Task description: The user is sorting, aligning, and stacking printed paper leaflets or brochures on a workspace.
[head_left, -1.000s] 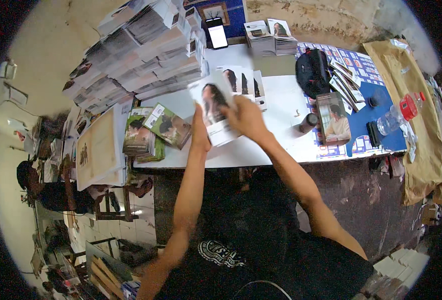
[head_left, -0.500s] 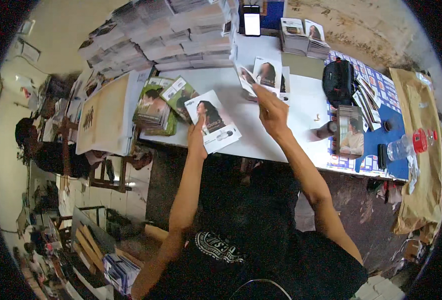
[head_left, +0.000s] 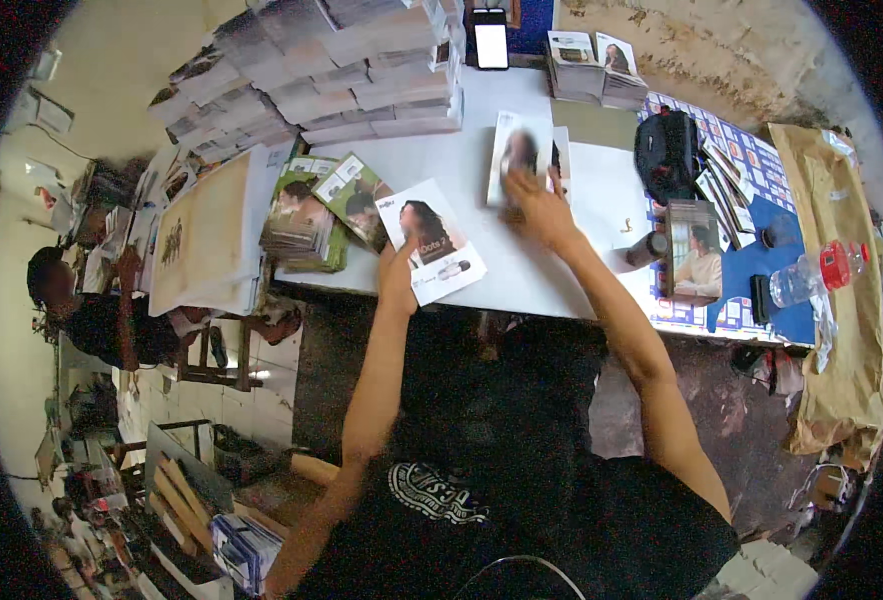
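My left hand (head_left: 398, 280) grips a white booklet (head_left: 430, 245) by its lower left side, thumb over the cover. The cover shows a long-haired person and a small device; another sheet or booklet seems to lie under it. My right hand (head_left: 544, 212) reaches over a small pile of similar white booklets (head_left: 505, 135) on the white table, its blurred fingers against the top cover. Left of the held booklet stands a stack of green-edged booklets (head_left: 297, 215), with a loose green booklet (head_left: 355, 200) leaning off it.
Tall stacks of printed sheets (head_left: 362, 80) line the back left. A phone (head_left: 491, 40), more booklets (head_left: 597, 75), a black pouch (head_left: 665, 155), a dark cylinder (head_left: 648, 248) and a plastic bottle (head_left: 797, 285) stand around the table. Another person (head_left: 112, 320) sits at far left.
The tilted booklet at my right fingers now lies flat on the pile, and that hand has moved over its lower part. My left hand keeps its booklet in nearly the same place.
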`<control>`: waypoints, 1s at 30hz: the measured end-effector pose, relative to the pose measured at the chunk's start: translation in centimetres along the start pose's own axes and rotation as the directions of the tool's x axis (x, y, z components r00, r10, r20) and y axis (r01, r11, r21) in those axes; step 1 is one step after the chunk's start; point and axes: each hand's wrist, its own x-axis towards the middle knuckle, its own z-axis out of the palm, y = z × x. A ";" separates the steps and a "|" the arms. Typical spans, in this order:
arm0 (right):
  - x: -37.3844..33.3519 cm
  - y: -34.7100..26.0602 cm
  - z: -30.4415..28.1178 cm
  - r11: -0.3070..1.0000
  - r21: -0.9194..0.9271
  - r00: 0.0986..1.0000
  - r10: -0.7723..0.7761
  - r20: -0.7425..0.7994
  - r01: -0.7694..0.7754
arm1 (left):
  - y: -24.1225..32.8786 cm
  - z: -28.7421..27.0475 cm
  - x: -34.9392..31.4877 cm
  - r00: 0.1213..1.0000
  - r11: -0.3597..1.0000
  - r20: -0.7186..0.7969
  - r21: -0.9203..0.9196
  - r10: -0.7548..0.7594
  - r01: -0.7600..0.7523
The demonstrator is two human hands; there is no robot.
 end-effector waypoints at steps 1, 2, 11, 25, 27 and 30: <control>-0.5 0.1 0.2 0.989 -0.123 0.956 -0.045 0.289 0.084 | 0.0 0.2 -0.2 0.998 0.999 -0.059 0.029 -0.032 0.034; -1.3 0.0 0.6 0.994 -0.044 0.980 -0.087 0.177 0.096 | 0.5 0.3 0.1 0.998 0.999 -0.058 0.030 -0.027 0.029; 1.3 -7.2 -14.3 0.911 0.192 0.601 -0.074 -0.796 0.366 | 0.1 0.0 0.3 0.995 0.996 -0.047 0.018 -0.087 0.088; 1.8 -0.4 -1.3 0.999 0.032 0.998 -0.005 0.056 0.003 | -0.2 -0.9 -0.9 0.995 0.957 -0.103 0.289 0.011 0.019; -0.1 1.5 1.6 0.990 -0.116 0.979 -0.054 0.198 0.078 | -0.7 -0.7 -0.3 0.992 0.978 -0.120 0.204 -0.025 0.050; -0.3 0.9 -0.2 0.982 -0.036 0.981 -0.183 0.056 0.186 | -0.6 -1.3 -0.6 0.991 0.978 -0.102 0.180 -0.087 0.105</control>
